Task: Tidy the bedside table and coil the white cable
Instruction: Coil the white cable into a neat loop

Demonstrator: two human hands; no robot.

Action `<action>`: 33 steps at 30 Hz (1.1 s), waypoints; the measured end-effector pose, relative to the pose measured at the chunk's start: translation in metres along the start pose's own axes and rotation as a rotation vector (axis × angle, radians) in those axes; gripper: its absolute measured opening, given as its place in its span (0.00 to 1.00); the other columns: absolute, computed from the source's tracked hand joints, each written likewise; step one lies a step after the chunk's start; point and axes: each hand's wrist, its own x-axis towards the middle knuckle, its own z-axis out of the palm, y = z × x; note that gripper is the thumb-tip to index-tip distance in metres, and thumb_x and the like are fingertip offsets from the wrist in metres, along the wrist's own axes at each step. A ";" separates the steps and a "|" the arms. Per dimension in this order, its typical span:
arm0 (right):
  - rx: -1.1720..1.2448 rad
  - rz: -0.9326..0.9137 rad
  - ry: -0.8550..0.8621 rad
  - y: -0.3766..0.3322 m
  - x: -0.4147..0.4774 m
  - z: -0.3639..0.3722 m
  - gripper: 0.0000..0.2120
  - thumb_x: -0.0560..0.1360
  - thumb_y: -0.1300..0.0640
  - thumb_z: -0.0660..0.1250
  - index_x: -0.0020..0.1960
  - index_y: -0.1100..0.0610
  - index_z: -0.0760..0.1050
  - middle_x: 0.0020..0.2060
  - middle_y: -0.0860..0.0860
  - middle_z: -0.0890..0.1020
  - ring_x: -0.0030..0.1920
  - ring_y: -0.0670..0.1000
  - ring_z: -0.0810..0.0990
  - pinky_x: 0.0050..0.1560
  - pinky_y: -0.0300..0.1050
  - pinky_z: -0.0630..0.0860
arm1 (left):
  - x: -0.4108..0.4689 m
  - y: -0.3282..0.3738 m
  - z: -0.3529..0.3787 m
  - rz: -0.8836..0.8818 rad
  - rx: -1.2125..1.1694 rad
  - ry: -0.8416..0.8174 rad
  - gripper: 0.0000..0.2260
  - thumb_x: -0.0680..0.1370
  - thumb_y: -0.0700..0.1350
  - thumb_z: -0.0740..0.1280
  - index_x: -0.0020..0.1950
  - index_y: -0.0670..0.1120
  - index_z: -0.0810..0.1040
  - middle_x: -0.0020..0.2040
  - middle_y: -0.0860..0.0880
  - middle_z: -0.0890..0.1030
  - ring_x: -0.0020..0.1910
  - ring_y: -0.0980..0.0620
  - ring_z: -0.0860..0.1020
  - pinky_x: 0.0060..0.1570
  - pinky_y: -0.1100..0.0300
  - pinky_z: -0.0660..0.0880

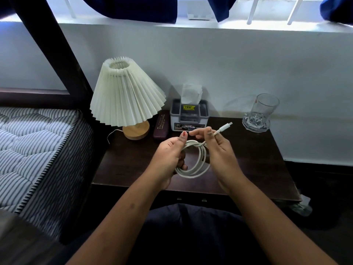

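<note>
The white cable (198, 167) hangs in several loops over the middle of the dark bedside table (254, 163). My left hand (168, 159) grips the left side of the loops, thumb on top. My right hand (217, 146) pinches the cable just below its plug end, and the connector (226, 127) sticks up to the right. Both hands hover above the tabletop.
At the back of the table stand a pleated cream lamp (126, 96) on a wooden base, a dark glasses case (160, 127), a tissue box (190, 115) and a clear glass (261, 113) on a coaster. A striped mattress (32, 150) lies to the left.
</note>
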 end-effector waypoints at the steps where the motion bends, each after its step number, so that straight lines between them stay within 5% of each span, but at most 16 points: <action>1: -0.007 -0.024 0.011 -0.001 0.000 -0.001 0.17 0.75 0.48 0.55 0.45 0.57 0.78 0.45 0.54 0.82 0.50 0.52 0.80 0.60 0.55 0.75 | 0.000 0.001 0.001 0.009 0.011 0.002 0.17 0.78 0.55 0.59 0.49 0.42 0.77 0.24 0.54 0.62 0.21 0.59 0.62 0.22 0.65 0.69; 10: -0.082 -0.343 0.051 -0.003 -0.001 -0.003 0.14 0.79 0.53 0.54 0.48 0.55 0.78 0.48 0.56 0.78 0.48 0.48 0.79 0.52 0.40 0.75 | -0.001 0.013 0.003 0.031 -0.082 -0.063 0.15 0.79 0.54 0.58 0.50 0.43 0.76 0.22 0.55 0.62 0.20 0.59 0.61 0.25 0.65 0.70; 13: 0.054 -0.253 0.183 -0.001 0.000 -0.002 0.17 0.79 0.49 0.52 0.44 0.54 0.76 0.40 0.48 0.79 0.43 0.46 0.77 0.47 0.41 0.75 | -0.005 0.015 0.009 -0.026 -0.130 -0.173 0.15 0.79 0.54 0.57 0.48 0.43 0.74 0.22 0.55 0.63 0.20 0.59 0.60 0.26 0.65 0.72; 17: 0.242 -0.103 0.334 -0.001 0.002 -0.002 0.19 0.80 0.47 0.50 0.40 0.54 0.73 0.31 0.49 0.76 0.29 0.42 0.74 0.29 0.35 0.73 | -0.013 0.011 0.019 -0.091 -0.157 -0.305 0.17 0.80 0.54 0.55 0.44 0.44 0.76 0.23 0.53 0.65 0.20 0.58 0.61 0.31 0.64 0.77; 20: 0.234 -0.135 0.351 -0.002 0.003 -0.005 0.18 0.81 0.49 0.50 0.40 0.54 0.72 0.30 0.50 0.71 0.26 0.41 0.69 0.26 0.33 0.69 | -0.016 0.009 0.023 -0.104 -0.231 -0.346 0.18 0.79 0.55 0.57 0.44 0.44 0.78 0.24 0.51 0.68 0.21 0.57 0.66 0.39 0.59 0.80; 23: 0.166 -0.138 0.283 -0.001 0.004 -0.003 0.15 0.80 0.50 0.51 0.41 0.53 0.72 0.31 0.50 0.68 0.25 0.42 0.67 0.21 0.34 0.65 | -0.016 0.009 0.023 -0.108 -0.241 -0.320 0.17 0.78 0.56 0.57 0.43 0.44 0.78 0.25 0.51 0.67 0.22 0.57 0.67 0.37 0.59 0.80; 28: -0.095 -0.160 0.225 0.005 0.005 -0.005 0.13 0.80 0.49 0.53 0.44 0.51 0.73 0.33 0.48 0.71 0.31 0.47 0.71 0.31 0.43 0.69 | -0.015 0.011 0.019 -0.150 -0.273 -0.322 0.16 0.78 0.54 0.59 0.42 0.43 0.77 0.24 0.52 0.68 0.22 0.57 0.67 0.34 0.59 0.79; 33: -0.130 -0.167 0.170 0.007 0.006 -0.006 0.15 0.79 0.48 0.52 0.42 0.50 0.73 0.34 0.46 0.74 0.36 0.42 0.74 0.38 0.37 0.73 | -0.014 0.011 0.016 -0.143 -0.229 -0.297 0.13 0.80 0.50 0.58 0.43 0.43 0.75 0.23 0.53 0.68 0.20 0.58 0.64 0.35 0.59 0.79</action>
